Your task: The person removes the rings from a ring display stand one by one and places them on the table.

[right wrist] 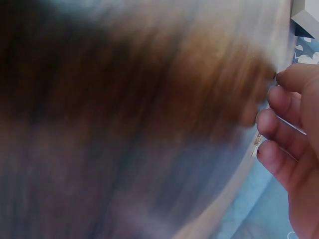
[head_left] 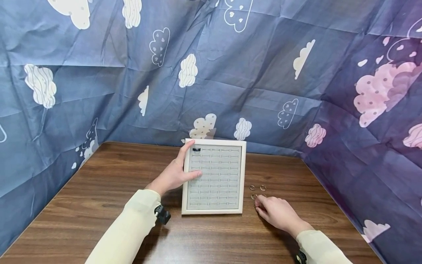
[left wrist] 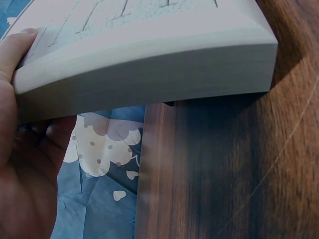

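A white-framed ring display case point(head_left: 214, 211) with rows of slots in its pale grey insert point(head_left: 214, 183) leans back on the table. One dark ring point(head_left: 196, 149) sits in its top-left slot. My left hand point(head_left: 173, 175) grips the case's left side, thumb over the front, other fingers behind, as the left wrist view shows. At the case's right, several thin metal rings point(head_left: 252, 187) lie on the wood. My right hand point(head_left: 278, 212) is down among them, fingers bent and fingertips at the tabletop; I cannot tell whether a ring is between them.
The brown wood-grain table point(head_left: 132, 161) reaches back to a blue cloth point(head_left: 108, 91) printed with clouds, which hangs behind it and along both sides. Dark devices point(head_left: 162, 214) are strapped to both wrists over pale sleeves point(head_left: 128, 223).
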Demonstrator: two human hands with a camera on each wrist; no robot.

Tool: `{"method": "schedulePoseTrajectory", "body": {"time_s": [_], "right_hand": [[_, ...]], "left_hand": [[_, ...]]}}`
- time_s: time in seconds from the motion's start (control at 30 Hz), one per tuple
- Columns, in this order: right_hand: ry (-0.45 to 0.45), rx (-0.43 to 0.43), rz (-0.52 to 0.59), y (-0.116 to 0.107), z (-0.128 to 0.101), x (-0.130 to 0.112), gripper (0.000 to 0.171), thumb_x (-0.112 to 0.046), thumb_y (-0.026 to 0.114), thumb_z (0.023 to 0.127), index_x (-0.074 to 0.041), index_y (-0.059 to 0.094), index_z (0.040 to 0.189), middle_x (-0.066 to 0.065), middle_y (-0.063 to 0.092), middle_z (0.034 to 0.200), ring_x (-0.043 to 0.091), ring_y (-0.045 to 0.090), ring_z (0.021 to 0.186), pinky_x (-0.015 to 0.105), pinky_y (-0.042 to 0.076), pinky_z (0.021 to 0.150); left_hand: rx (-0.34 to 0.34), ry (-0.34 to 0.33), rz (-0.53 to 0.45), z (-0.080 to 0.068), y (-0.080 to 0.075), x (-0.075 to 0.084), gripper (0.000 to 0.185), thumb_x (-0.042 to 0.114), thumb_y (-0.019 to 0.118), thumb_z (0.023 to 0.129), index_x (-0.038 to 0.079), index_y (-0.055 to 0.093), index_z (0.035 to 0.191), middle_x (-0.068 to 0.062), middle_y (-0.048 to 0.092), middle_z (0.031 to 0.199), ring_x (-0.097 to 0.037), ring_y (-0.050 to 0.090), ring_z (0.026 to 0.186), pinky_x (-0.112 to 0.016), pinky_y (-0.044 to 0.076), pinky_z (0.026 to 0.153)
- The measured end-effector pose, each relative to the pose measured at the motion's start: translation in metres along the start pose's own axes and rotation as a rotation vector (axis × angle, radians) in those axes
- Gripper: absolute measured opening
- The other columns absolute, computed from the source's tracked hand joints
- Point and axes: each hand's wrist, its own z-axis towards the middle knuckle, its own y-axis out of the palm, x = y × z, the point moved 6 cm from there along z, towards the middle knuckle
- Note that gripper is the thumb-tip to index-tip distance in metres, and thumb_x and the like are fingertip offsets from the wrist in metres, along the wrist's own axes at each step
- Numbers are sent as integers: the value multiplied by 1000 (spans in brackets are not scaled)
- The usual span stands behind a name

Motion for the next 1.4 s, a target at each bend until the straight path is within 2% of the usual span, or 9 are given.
{"method": "schedulePoseTrajectory", "body": {"time_s": [0.2,0.33,0.57,0.77,0.97,1.4], "right_hand": [[-5,16,6,-1,-1,0,16,-16,80,93,-24,66,95,-14,70,83,6,67,71,34,53,60],[24,19,6,-3,0,0,16,-19,80,94,-26,66,96,-15,70,83,7,67,72,35,53,61],[44,84,-7,-17,8,0,13,-19,78,96,-25,67,100,-15,71,84,6,66,70,34,52,60],[31,159,-13,-33,20,-1,12,-17,76,97,-22,67,102,-15,65,78,2,55,66,32,48,58],[6,253,15,-56,36,-8,9,-15,74,97,-18,68,103,-16,62,74,0,53,64,29,46,57],[-45,329,69,-81,68,-32,5,-17,71,100,-18,69,104,-14,60,75,1,51,65,29,45,60]], "left_hand": [[1,-2,-1,0,-1,1,109,17,84,95,37,6,170,-14,75,131,-25,78,105,-51,59,100],[-1,-5,2,1,0,0,109,18,84,96,37,6,170,-13,75,132,-25,77,106,-50,59,100],[-2,0,0,0,0,1,108,19,84,96,36,6,170,-14,75,131,-25,77,105,-50,59,100],[-4,1,-6,0,0,1,108,19,84,96,35,7,170,-14,76,129,-24,77,105,-49,59,99],[-8,3,-5,1,1,1,109,18,84,96,35,6,170,-14,75,130,-24,77,106,-50,60,100],[3,4,-2,1,0,2,108,19,84,95,36,8,170,-13,75,130,-24,77,105,-50,59,101]]}}
